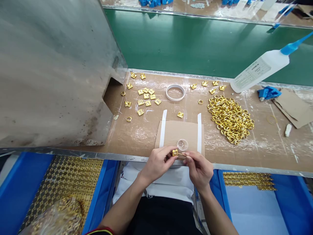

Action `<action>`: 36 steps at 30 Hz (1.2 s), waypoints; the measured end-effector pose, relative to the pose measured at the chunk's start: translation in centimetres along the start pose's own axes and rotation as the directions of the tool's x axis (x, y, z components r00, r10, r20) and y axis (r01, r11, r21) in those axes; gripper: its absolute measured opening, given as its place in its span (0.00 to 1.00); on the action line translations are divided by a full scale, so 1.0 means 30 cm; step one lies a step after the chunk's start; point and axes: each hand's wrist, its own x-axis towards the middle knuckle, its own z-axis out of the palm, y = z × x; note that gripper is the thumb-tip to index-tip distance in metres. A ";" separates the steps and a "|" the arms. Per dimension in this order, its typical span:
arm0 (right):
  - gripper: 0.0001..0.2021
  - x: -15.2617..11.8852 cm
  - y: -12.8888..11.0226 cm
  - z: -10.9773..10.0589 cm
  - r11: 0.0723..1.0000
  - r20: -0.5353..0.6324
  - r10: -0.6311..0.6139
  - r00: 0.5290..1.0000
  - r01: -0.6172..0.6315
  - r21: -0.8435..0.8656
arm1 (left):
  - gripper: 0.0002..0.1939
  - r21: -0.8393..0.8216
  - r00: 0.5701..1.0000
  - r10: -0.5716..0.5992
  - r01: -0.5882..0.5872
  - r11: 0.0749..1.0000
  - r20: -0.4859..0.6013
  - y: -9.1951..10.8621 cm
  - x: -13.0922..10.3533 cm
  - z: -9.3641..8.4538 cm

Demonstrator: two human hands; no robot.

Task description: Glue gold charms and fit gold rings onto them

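My left hand [160, 161] pinches a small square gold-coloured piece [174, 152] between thumb and fingertips, above the front edge of the bench. In my right hand [200, 168] is a thin pointed stick [181, 154], its tip at or very near the gold piece; I cannot tell whether they touch. Just beyond my fingertips, a small clear round dish [182, 144] rests on a cardboard pad [182, 132] held with white tape strips [163, 129]. A single gold piece [180, 114] lies past the pad.
A heap of gold rings [231, 119] lies right; several square gold pieces [146, 96] lie left. A tape roll [175, 92], a white bottle with blue nozzle [260, 70] and blue clips [269, 93] stand farther back. A metal panel [53, 71] blocks the left. Blue trays [290, 202] flank me.
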 end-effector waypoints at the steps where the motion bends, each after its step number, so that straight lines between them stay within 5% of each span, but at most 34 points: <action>1: 0.08 0.000 0.000 0.001 1.000 0.001 -0.003 1.000 0.003 0.000 | 0.13 -0.001 1.000 0.000 0.000 1.000 -0.001 0.000 0.000 0.000; 36: 0.11 -0.007 0.006 0.003 1.000 -0.003 -0.028 1.000 0.028 0.001 | 0.13 0.006 1.000 0.003 -0.004 1.000 0.008 0.004 0.001 -0.002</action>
